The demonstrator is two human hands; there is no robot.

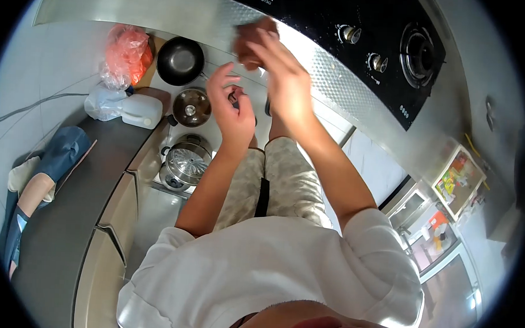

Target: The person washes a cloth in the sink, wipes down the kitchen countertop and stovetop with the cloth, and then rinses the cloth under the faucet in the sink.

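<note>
My right hand (pixel 287 78) is at the front edge of the steel counter (pixel 335 80), its fingers together against a crumpled brown cloth (pixel 250 43). Hand and cloth are both blurred, and the palm side is hidden. Lower and to the left, my left hand (pixel 232 108) hangs in the air with bent, spread fingers and nothing in it. It is nearest to the cloth, a short gap below it. The black gas stove (pixel 359 57) with two knobs lies to the right of my right hand.
On the left are a black wok (pixel 180 61), a lidded pan (pixel 191 107) and a steel steamer pot (pixel 186 161). A white jug (pixel 142 111) and red plastic bags (pixel 127 55) sit near the grey counter (pixel 57 243). A framed picture (pixel 458 179) is at the right.
</note>
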